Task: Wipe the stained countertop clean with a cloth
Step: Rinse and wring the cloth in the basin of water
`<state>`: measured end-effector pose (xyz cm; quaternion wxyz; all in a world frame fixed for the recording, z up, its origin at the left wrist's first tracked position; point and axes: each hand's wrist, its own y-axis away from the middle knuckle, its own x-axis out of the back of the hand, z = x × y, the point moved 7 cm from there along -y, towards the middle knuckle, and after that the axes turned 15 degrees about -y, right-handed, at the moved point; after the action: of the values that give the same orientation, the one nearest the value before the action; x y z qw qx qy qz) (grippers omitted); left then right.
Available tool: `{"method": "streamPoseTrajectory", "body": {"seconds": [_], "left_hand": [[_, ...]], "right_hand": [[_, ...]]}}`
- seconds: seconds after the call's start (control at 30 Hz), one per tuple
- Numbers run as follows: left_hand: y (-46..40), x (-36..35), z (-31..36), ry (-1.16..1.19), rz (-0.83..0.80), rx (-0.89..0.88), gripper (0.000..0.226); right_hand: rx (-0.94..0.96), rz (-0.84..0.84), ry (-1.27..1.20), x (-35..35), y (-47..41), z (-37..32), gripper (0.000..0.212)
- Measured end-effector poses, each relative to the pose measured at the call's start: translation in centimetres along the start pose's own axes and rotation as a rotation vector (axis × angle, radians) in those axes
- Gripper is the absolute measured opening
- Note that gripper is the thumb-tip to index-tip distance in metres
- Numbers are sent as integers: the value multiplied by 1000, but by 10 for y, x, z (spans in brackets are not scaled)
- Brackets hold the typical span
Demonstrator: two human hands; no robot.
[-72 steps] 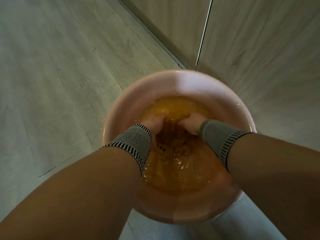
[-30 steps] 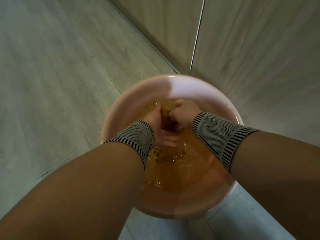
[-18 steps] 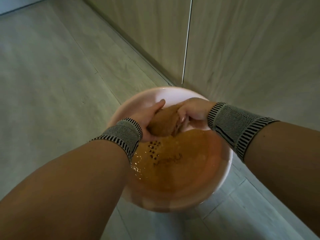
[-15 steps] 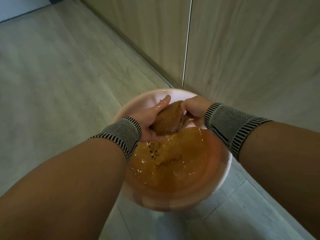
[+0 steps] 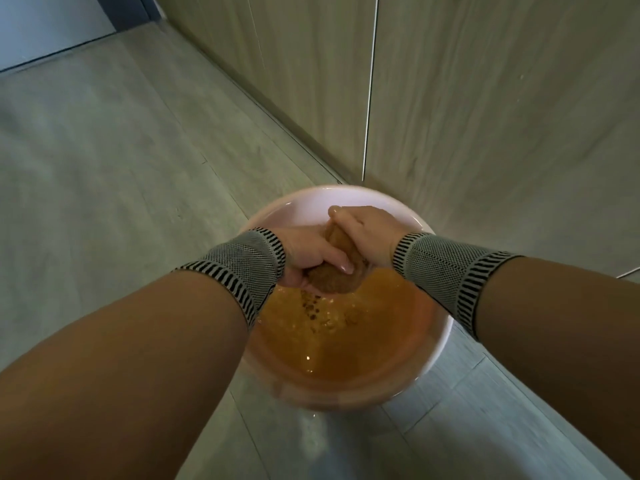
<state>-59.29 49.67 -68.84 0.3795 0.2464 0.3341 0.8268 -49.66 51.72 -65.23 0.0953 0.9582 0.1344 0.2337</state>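
A wet, brown-stained cloth (image 5: pixel 335 277) is bunched into a tight roll above a pale pink basin (image 5: pixel 313 204) that stands on the floor. My left hand (image 5: pixel 310 259) grips the near end of the roll and my right hand (image 5: pixel 363 232) grips the far end, both fists closed on it. Orange-brown water (image 5: pixel 346 341) fills the basin, its surface rippled right under the cloth. Striped grey wristbands cover both wrists. No countertop is in view.
Wood-grain cabinet doors (image 5: pixel 485 116) with a thin vertical gap rise just behind the basin on the right. Light plank flooring (image 5: pixel 104 150) spreads to the left. A pale wall or door (image 5: pixel 52 26) shows at the far top left.
Both hands came up out of the water with the cloth and closed around it in a tight roll above the basin. The view tilted up, showing more cabinet and floor.
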Motion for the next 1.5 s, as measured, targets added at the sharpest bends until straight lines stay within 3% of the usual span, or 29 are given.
{"method": "streamPoseTrajectory", "body": {"seconds": [0.07,0.13,0.27,0.4,0.5,0.57,0.6,0.63,0.67,0.73,0.77,0.83,0.97,1.1,1.27,1.43,1.5], "left_hand": [[0,-5,7,-151,11,-20,57],[-1,-9,14,-349,74,-13,46],[-6,-11,36,-1006,319,-61,33],[3,-8,41,-994,646,-121,59],[9,-12,44,-1037,697,-189,45],[9,-9,40,-978,653,-125,27],[7,-2,34,-894,637,-65,23],[7,10,23,-728,620,15,25],[8,20,11,-465,570,76,29],[9,28,-9,81,415,128,43],[8,27,-12,205,312,121,45],[9,19,-6,233,125,71,45],[17,6,9,73,-20,11,50],[18,-7,21,-150,-34,28,25],[3,-15,29,-421,75,44,10],[-10,-12,48,-1119,381,-3,9],[-13,-11,51,-1255,498,-14,17]], "right_hand": [[7,-10,146,4,4,3,51],[-8,37,258,6,1,8,57],[-69,117,418,8,-1,12,55],[-318,42,341,11,-7,29,26],[-380,63,8,11,-11,44,37],[-368,204,-175,20,-9,49,46],[-307,288,-249,27,-6,47,39],[-225,333,-294,32,-4,41,27],[-127,318,-275,35,0,33,31],[109,142,102,24,9,14,64],[217,67,327,13,17,7,78],[388,0,602,-10,23,7,94],[519,0,612,-14,15,8,101],[391,-12,652,-5,16,3,65],[226,-30,795,0,13,7,41],[94,6,835,3,2,14,22],[12,2,797,1,-3,19,9]]}}
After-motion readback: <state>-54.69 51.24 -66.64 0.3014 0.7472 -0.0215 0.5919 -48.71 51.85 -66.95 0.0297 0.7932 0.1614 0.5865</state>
